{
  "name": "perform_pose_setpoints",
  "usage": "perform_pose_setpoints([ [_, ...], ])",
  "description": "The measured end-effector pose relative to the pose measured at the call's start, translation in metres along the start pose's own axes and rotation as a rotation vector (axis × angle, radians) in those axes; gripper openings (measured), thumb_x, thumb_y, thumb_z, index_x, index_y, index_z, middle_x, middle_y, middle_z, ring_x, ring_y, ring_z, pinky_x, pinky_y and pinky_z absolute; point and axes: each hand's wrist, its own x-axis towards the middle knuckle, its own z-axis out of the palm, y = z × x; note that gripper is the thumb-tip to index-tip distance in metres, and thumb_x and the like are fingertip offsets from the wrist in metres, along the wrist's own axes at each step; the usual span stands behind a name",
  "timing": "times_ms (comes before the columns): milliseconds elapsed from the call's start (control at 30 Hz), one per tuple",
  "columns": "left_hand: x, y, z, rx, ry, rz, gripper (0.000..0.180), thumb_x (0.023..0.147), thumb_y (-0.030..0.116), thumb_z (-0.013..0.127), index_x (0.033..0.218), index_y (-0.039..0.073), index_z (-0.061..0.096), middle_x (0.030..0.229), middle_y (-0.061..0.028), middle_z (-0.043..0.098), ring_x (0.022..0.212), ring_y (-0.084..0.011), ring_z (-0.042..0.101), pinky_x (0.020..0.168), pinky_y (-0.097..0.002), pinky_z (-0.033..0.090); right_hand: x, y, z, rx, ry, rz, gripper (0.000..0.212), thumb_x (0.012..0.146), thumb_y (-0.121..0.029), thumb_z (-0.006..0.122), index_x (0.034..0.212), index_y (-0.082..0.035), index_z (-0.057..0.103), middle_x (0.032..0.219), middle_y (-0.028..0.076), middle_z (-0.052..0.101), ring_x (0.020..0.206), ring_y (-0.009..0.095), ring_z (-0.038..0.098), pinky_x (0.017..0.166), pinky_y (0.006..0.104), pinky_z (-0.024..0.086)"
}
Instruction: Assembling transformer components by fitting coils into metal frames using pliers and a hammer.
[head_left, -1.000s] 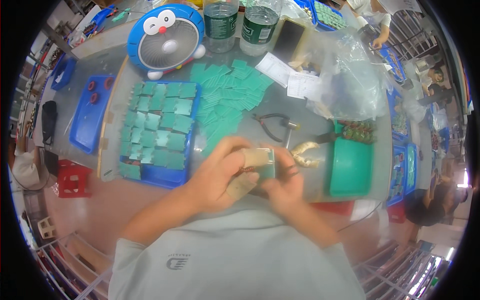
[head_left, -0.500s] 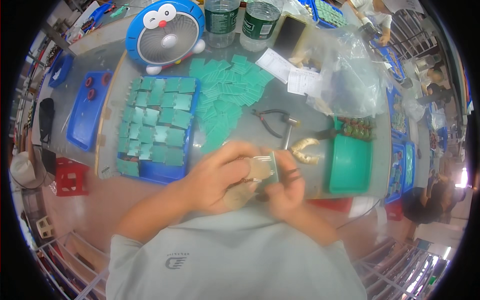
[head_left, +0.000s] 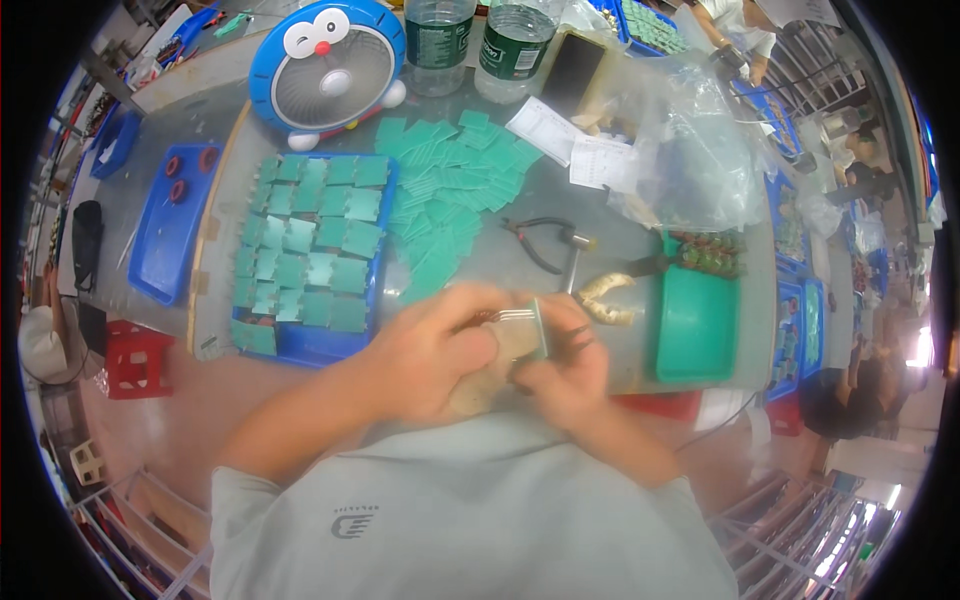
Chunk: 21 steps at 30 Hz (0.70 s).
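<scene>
Both hands together at the near edge of the tabletop, clamped on a small green circuit board held on edge between them, long axis running near to far. Left hand pressing in from the left with a tan block beneath; right hand pinching the right face, equally close. Blue tray of matching boards just far-left, pliers just beyond. Compared with a second earlier: board turned from flat, face-up, to edge-on.
</scene>
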Motion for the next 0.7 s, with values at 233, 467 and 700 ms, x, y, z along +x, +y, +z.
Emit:
perform_pose_setpoints([
  [233, -0.005, 0.005, -0.003, -0.069, 0.014, -0.107, 0.028, 0.105, 0.030, 0.063, 0.110, 0.003, 0.060, 0.119, -0.0201, 0.059, 0.088, -0.0309, 0.066, 0.078, -0.0392, 0.057, 0.005, 0.007, -0.009, -0.207, -0.101, -0.130, 0.068, 0.087, -0.022, 0.087, 0.144, 0.002, 0.057, 0.128, 0.011, 0.059, 0.115, 0.020, 0.059, 0.095, 0.0338, 0.049],
  [467, -0.005, 0.012, -0.006, -0.066, -0.013, -0.247, 0.024, 0.103, 0.028, 0.064, 0.114, 0.007, 0.058, 0.120, -0.0134, 0.056, 0.091, -0.0233, 0.061, 0.076, -0.0360, 0.052, 0.008, 0.000, 0.002, -0.047, -0.080, -0.012, 0.070, 0.091, -0.025, 0.084, 0.147, 0.004, 0.053, 0.131, 0.011, 0.057, 0.120, 0.021, 0.057, 0.102, 0.0351, 0.045],
  [700, -0.004, 0.014, 0.006, -0.320, 0.180, -0.319, 0.018, 0.102, 0.018, 0.067, 0.112, 0.007, 0.057, 0.117, -0.0117, 0.053, 0.085, -0.0158, 0.054, 0.069, -0.0298, 0.047, 0.013, 0.000, 0.007, -0.171, -0.072, -0.126, 0.072, 0.095, -0.024, 0.080, 0.153, 0.004, 0.049, 0.134, 0.012, 0.056, 0.120, 0.021, 0.056, 0.104, 0.0360, 0.045],
])
